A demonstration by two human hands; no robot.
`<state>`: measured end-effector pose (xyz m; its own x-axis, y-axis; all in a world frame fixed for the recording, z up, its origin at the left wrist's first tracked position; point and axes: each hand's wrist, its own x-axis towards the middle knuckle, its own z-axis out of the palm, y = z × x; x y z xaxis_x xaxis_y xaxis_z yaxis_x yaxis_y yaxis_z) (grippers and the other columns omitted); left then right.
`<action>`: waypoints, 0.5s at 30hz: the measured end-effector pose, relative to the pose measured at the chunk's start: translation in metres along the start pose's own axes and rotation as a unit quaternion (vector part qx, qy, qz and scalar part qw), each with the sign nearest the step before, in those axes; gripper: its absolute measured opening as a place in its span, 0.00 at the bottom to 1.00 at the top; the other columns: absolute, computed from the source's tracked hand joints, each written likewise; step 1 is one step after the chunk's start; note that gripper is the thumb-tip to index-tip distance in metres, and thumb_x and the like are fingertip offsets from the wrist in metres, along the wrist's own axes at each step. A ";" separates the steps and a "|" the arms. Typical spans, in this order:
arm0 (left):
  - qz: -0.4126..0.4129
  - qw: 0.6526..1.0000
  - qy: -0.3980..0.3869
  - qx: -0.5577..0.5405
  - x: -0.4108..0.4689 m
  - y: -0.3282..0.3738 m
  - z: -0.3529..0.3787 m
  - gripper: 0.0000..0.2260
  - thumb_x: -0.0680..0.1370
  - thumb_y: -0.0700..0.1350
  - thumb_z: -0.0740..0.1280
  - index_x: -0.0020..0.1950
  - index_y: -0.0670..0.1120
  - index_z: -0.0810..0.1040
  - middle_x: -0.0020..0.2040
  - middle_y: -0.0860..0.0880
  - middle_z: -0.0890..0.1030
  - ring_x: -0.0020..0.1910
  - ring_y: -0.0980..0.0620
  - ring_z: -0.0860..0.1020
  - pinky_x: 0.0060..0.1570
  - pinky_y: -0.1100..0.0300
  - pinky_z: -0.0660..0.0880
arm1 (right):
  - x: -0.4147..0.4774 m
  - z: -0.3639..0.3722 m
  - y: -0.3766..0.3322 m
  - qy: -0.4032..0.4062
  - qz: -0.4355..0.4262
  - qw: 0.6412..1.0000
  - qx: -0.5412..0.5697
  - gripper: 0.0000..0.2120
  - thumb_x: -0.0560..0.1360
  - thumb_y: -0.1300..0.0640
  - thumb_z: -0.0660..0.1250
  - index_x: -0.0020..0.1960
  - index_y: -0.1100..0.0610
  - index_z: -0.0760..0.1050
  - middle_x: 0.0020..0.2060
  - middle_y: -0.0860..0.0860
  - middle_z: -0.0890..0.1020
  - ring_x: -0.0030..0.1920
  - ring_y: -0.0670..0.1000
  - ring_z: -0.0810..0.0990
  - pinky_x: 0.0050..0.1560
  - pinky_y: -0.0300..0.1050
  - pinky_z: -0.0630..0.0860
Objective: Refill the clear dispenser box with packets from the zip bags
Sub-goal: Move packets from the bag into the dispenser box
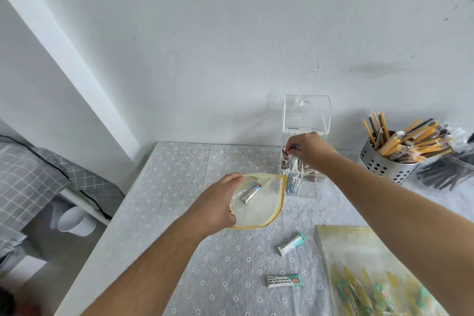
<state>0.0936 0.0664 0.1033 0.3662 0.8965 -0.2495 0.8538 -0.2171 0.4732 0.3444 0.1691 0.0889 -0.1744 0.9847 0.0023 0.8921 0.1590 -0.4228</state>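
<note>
Left hand (218, 202): fingers clenched on the left edge of a yellow-rimmed zip bag (259, 202), holding it up off the table with its mouth turned toward the box.
Zip bag in hand: nearly empty — one packet (252, 193) shows through its side.
Right hand (309, 151): reaching into the open top of the clear box (305, 161), fingertips pinched on a small packet end (296, 147) at the box's left side.
Clear box: stands on the table near the wall, its hinged lid (307, 114) tipped up and back; several packets lie inside, some leaning against the front wall.
Packet at the box front (292, 183): blue and white, seen low at the box's left front corner, just beside the bag's rim — inside or outside the box, I cannot tell.
Loose packets: two lie on the table in front, one white with a green end (292, 244), one flat with print and a green end (283, 280).
Second zip bag (372, 272): lies flat at the right edge of the table, green packets blurred inside.
Table (179, 213): covered with a grey cloth dotted with small white flowers.
Metal cup (384, 164): perforated, to the right of the box, full of wrapped yellow and dark sticks.
</note>
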 end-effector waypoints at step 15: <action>-0.001 1.000 -0.011 0.002 0.001 0.004 0.000 0.38 0.69 0.34 0.69 0.75 0.52 0.58 0.75 0.61 0.56 0.57 0.49 0.76 0.44 0.71 0.67 | -0.012 0.020 0.004 -0.073 -0.020 0.994 -0.073 0.06 0.75 0.60 0.66 0.49 0.55 0.81 0.48 0.51 0.84 0.47 0.52 0.81 0.50 0.43 0.76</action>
<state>0.0970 0.0661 0.1049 0.3717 0.8884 -0.2693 0.8565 -0.2163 0.4686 0.3415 0.1563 0.0691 -0.2598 0.9582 -0.1201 0.9324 0.2165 -0.2894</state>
